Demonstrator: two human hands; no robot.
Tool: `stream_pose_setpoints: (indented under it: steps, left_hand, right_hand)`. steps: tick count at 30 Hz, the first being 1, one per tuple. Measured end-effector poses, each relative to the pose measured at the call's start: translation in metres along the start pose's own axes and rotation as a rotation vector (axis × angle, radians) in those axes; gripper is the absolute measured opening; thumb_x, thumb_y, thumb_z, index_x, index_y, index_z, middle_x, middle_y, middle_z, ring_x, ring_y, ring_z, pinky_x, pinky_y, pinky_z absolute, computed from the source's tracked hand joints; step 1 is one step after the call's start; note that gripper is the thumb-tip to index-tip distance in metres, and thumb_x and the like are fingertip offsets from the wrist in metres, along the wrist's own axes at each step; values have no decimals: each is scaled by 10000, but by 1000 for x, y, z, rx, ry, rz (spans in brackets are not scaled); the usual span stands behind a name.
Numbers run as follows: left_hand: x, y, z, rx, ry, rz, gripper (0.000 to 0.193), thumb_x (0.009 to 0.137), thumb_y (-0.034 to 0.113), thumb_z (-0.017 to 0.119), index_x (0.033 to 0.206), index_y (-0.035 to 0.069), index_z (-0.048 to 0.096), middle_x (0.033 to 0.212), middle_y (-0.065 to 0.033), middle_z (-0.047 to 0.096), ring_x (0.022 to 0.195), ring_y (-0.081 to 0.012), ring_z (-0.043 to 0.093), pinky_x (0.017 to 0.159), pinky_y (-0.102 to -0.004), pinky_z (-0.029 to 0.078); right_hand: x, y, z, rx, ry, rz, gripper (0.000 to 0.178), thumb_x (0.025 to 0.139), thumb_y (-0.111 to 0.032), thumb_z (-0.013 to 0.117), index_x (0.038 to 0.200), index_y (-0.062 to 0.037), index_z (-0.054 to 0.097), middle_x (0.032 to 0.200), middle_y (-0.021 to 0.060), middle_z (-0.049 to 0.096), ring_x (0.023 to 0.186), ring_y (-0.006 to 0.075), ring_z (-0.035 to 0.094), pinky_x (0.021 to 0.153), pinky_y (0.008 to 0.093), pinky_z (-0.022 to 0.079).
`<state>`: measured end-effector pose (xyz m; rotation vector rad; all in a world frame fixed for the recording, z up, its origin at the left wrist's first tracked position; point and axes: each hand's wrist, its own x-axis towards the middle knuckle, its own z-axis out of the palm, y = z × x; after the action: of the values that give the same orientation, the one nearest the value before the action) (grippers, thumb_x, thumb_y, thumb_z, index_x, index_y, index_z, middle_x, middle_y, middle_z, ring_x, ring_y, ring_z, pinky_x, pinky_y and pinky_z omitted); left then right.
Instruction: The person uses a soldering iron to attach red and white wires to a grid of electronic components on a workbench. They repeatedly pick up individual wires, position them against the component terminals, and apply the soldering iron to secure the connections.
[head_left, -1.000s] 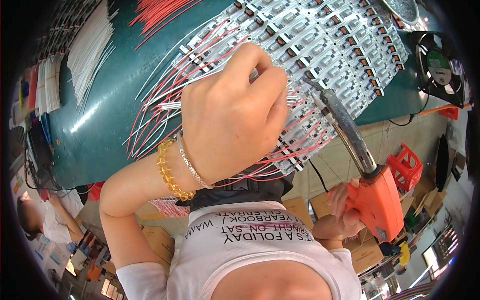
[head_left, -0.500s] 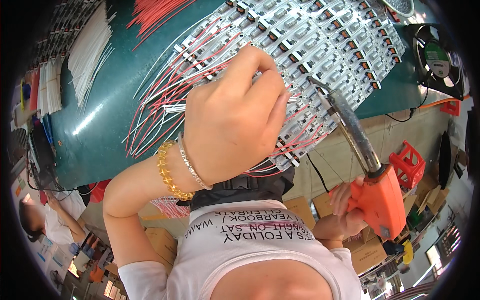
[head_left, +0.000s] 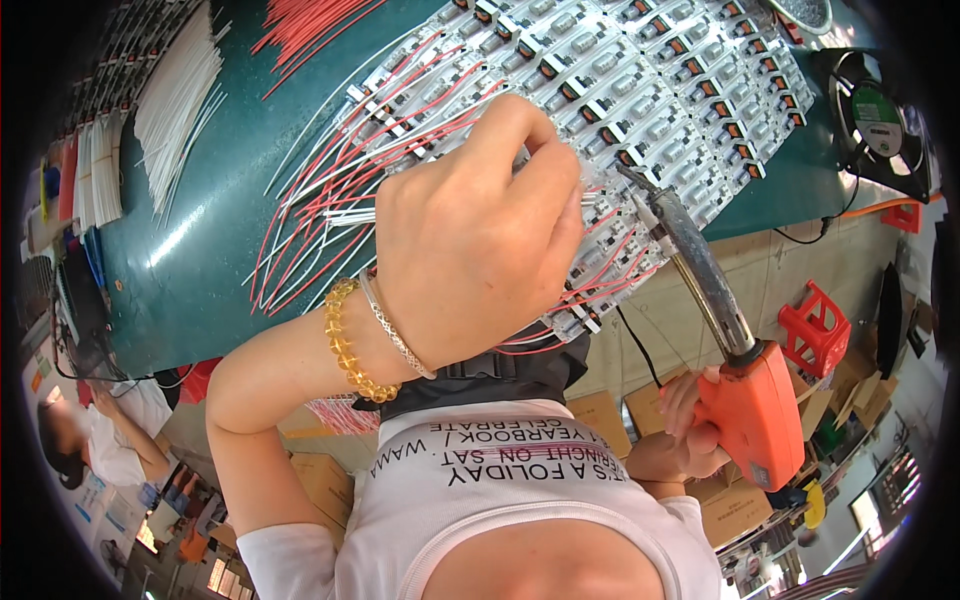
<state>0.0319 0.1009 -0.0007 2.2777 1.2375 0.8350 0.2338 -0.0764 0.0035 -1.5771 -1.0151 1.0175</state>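
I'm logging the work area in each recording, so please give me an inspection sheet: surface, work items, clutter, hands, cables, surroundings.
Surface: green table, glossy, reflecting light on its left part.
Work items: module boards in rows, red and white leads at their left; orange soldering gun, tip at the boards, contact unclear.
Clutter: loose white wires and red wires at upper left; fan at right.
Hands: left hand closed, apparently around a white wire bunch; right hand grips the soldering gun.
Cables: black cable near the right hand.
Surroundings: red stool, cardboard boxes, another person at left.
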Motion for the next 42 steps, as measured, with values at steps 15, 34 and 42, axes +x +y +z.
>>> stream_pose_setpoints:
  steps: [15,34,42]
  left_hand:
    - [-4,8,-6,-99,-15,-41,111,721,-34,704,776,14,620,903,-98,593,599,-164,593,502,-258,457]
    - [-7,10,11,39,49,33,149,685,-32,717,743,47,605,824,-49,590,540,-143,568,460,-265,441]
    - [-6,9,9,14,51,43,139,688,-27,718,766,39,624,850,-69,594,554,-148,569,464,-255,439]
  right_hand:
    - [5,22,-13,247,-180,-167,737,890,-501,579,1302,82,399,526,-31,456,435,91,433,487,253,387]
    - [-23,24,-11,-75,197,-111,651,797,-631,610,839,13,527,663,16,494,575,145,473,494,287,333]
    - [-8,21,-14,233,-142,-193,718,891,-478,597,1291,83,394,534,-35,459,435,87,420,490,246,378]
